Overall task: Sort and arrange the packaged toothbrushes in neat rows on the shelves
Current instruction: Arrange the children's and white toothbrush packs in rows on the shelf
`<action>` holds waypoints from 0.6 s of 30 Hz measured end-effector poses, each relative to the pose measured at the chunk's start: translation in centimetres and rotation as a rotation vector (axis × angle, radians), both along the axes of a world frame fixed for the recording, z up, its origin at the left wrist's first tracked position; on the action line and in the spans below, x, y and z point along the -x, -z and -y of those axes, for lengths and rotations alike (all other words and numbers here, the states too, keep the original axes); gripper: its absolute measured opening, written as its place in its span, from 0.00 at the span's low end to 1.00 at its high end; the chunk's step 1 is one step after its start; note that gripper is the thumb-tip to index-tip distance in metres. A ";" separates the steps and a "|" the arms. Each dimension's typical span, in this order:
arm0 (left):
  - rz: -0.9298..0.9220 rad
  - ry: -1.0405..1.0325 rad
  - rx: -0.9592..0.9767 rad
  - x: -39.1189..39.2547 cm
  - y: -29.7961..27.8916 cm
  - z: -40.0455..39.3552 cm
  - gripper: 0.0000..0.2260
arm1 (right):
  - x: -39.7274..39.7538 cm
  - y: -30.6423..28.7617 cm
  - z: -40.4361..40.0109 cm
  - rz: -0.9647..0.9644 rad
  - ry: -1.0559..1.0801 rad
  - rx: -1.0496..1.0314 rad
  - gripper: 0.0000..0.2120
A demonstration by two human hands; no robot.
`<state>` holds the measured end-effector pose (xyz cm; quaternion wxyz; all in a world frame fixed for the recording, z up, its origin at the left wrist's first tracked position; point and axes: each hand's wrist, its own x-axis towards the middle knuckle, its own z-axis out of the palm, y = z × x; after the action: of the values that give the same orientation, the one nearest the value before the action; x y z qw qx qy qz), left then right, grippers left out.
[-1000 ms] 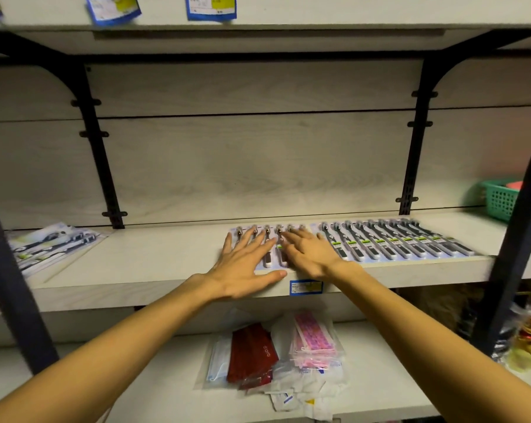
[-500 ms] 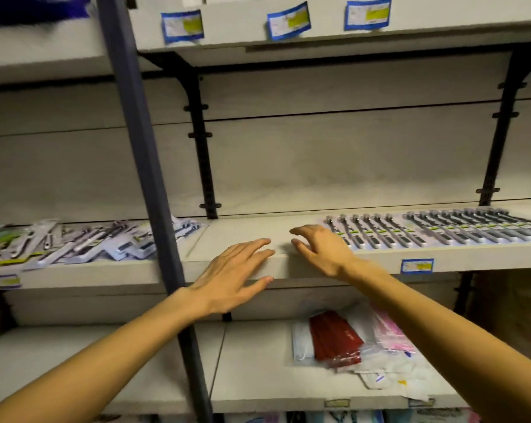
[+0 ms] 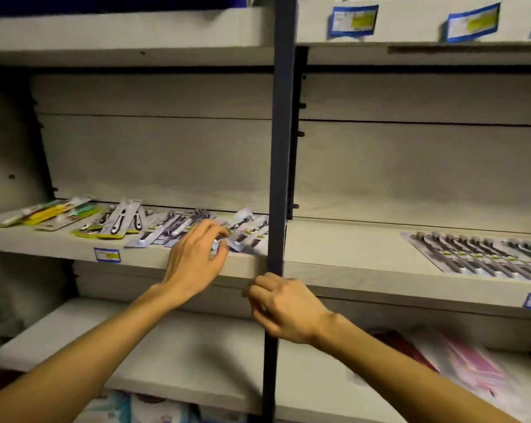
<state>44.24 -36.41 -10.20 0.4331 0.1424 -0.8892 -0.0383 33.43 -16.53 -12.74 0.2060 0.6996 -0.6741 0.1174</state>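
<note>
A loose, untidy pile of packaged toothbrushes [image 3: 166, 230] lies on the left bay of the middle shelf [image 3: 44, 242]. My left hand [image 3: 197, 254] reaches over the shelf's front edge, fingers curled, with the thumb and fingertips closing on the lower end of one pack [image 3: 243, 232] at the pile's right end. My right hand [image 3: 284, 309] hangs loosely curled below the shelf edge, in front of the dark upright post [image 3: 281, 148], and holds nothing. A neat row of toothbrush packs [image 3: 478, 254] lies on the right bay.
Yellow and green packs [image 3: 47, 212] lie at the far left of the shelf. Blue price labels [image 3: 107, 255] are stuck on the shelf edges. Pink and red packets [image 3: 459, 361] lie on the lower shelf at the right. An upper shelf [image 3: 120, 35] overhangs.
My view has swung left from the neat row to the untidy pile. My left hand moved onto the pile and curled around a pack; my right hand left the row and dropped to the post.
</note>
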 end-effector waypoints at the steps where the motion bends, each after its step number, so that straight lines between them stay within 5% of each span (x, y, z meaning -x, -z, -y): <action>1: 0.013 -0.029 -0.041 0.2 -0.1 1.2 0.08 | -0.5 -0.1 1.3 0.022 -0.018 0.027 0.13; 7: 0.101 -0.124 -0.124 1.0 -0.8 7.9 0.11 | 0.2 -2.3 9.6 0.198 0.120 0.171 0.24; 18: 0.278 -0.148 -0.080 3.0 -4.0 18.9 0.15 | 2.4 -5.6 23.5 0.274 0.301 0.106 0.23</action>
<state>41.20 -55.30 -6.15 0.3014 0.2286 -0.9255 -0.0213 30.98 -40.02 -7.19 0.1641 0.5568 -0.7856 0.2143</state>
